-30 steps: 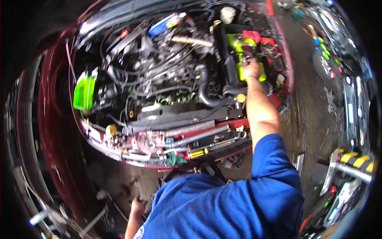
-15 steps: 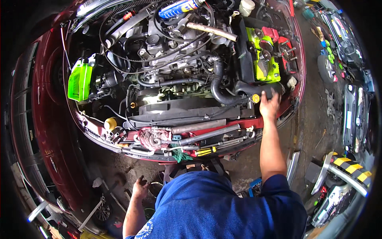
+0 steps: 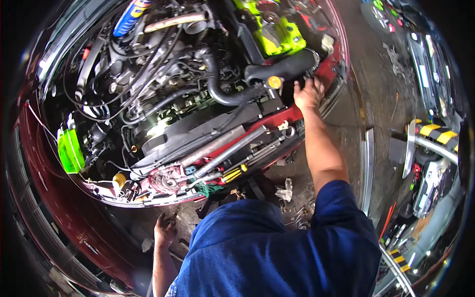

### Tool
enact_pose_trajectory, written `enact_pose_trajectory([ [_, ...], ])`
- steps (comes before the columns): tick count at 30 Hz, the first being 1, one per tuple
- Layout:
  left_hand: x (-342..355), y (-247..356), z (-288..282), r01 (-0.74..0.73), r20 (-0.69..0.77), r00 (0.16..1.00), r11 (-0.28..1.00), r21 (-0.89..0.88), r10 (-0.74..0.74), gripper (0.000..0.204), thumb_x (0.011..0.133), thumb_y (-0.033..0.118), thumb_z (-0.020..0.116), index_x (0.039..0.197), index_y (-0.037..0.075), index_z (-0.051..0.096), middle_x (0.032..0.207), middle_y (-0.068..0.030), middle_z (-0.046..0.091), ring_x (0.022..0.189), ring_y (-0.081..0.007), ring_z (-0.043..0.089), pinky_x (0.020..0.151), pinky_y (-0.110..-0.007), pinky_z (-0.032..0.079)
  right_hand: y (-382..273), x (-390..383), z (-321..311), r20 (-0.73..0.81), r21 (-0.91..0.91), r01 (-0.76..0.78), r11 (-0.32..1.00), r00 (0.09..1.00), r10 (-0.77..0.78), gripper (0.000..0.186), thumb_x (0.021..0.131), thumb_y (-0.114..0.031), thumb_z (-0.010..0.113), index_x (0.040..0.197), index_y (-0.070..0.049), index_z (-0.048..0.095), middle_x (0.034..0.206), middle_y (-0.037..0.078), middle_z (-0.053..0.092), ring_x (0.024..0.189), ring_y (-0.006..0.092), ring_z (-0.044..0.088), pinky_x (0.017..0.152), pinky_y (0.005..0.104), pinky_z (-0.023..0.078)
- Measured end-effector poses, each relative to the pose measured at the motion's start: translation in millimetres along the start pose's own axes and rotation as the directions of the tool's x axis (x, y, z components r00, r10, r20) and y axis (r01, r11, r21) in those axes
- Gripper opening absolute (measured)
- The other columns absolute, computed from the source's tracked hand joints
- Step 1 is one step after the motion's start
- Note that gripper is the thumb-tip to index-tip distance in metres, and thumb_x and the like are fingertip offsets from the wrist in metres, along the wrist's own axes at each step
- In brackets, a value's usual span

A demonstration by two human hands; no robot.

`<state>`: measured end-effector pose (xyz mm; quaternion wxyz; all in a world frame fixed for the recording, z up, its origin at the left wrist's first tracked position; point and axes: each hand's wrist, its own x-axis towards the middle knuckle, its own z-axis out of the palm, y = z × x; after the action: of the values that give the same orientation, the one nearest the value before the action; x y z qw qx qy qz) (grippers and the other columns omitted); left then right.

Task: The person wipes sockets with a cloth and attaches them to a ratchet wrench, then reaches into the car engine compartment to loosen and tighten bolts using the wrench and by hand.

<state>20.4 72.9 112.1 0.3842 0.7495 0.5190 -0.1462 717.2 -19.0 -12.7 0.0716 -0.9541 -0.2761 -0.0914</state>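
My right hand (image 3: pixel 308 95) rests at the front corner of the engine bay with its fingers apart, just below a thick black air hose (image 3: pixel 284 68). The fingertips reach into a dark gap beside the red body panel (image 3: pixel 329 70); what they touch there is hidden. A yellow cap (image 3: pixel 274 82) sits to the left of that hand. Down at my left side, over the floor, hangs my left hand (image 3: pixel 165 230), fingers loosely bent and holding nothing visible.
Along the front panel lie a pink rag (image 3: pixel 167 179), metal bars (image 3: pixel 230 152), a yellow screwdriver (image 3: pixel 234 173) and wrenches. A blue spray can (image 3: pixel 131 18) and a hammer-like tool's handle (image 3: pixel 175 22) lie on the engine. Car parts stand on the floor at right.
The view has turned, so the engine bay appears shifted left and tilted. My right hand has moved off the air hose toward the front panel's corner. My left hand still hangs low.
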Motion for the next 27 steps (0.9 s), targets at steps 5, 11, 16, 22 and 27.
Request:
enact_pose_trajectory([
  [5,-24,-50,15,-0.357,0.094,0.932,0.849,0.390,0.349,0.019,0.077,0.018,0.070,0.094,0.012,0.070,0.101,-0.0107,0.072,0.107,-0.0285,0.065,0.104,-0.043,0.048,-7,-1,1,-0.014,0.063,0.048,0.997,0.999,-0.047,0.043,0.084,-0.043,0.067,0.110,-0.009,0.065,0.134,0.015,0.050,0.129,0.0402,0.039,0.106,0.0583,0.031],
  [11,-28,-4,20,-0.169,0.134,0.982,0.943,0.287,0.135,0.022,0.077,0.020,0.071,0.096,0.011,0.070,0.099,-0.0101,0.072,0.106,-0.0266,0.065,0.109,-0.042,0.042,-5,-4,-2,-0.002,0.039,0.027,0.999,1.000,-0.027,0.046,0.083,-0.044,0.068,0.116,-0.012,0.065,0.134,0.014,0.051,0.131,0.0383,0.037,0.107,0.0580,0.030],
  [16,-42,40,25,0.203,-0.006,0.976,0.930,-0.307,-0.216,0.057,0.086,0.024,0.069,0.135,0.001,0.051,0.118,-0.0193,0.067,0.113,-0.0300,0.063,0.100,-0.038,0.048,14,9,-8,0.057,0.268,-0.035,0.963,0.998,0.020,0.051,0.082,-0.043,0.070,0.120,-0.009,0.063,0.125,0.019,0.058,0.122,0.0401,0.048,0.104,0.0532,0.038],
  [22,-64,-89,91,0.298,0.040,0.954,0.917,-0.264,-0.299,0.070,0.086,0.025,0.071,0.143,-0.002,0.040,0.125,-0.0232,0.063,0.114,-0.0317,0.063,0.096,-0.036,0.050,-50,-43,-48,0.005,0.572,0.073,0.817,0.996,-0.092,0.047,0.086,-0.035,0.072,0.118,-0.003,0.060,0.115,0.022,0.062,0.112,0.0398,0.056,0.098,0.0476,0.044],
  [27,-13,26,51,0.253,0.038,0.967,0.940,-0.228,-0.251,0.061,0.085,0.026,0.071,0.136,0.001,0.050,0.113,-0.0228,0.068,0.105,-0.0328,0.067,0.091,-0.038,0.053,-106,-157,-92,0.091,0.602,0.320,0.731,0.882,-0.462,0.035,0.084,-0.025,0.074,0.110,-0.005,0.064,0.114,0.017,0.061,0.109,0.0349,0.058,0.096,0.0447,0.047],
])
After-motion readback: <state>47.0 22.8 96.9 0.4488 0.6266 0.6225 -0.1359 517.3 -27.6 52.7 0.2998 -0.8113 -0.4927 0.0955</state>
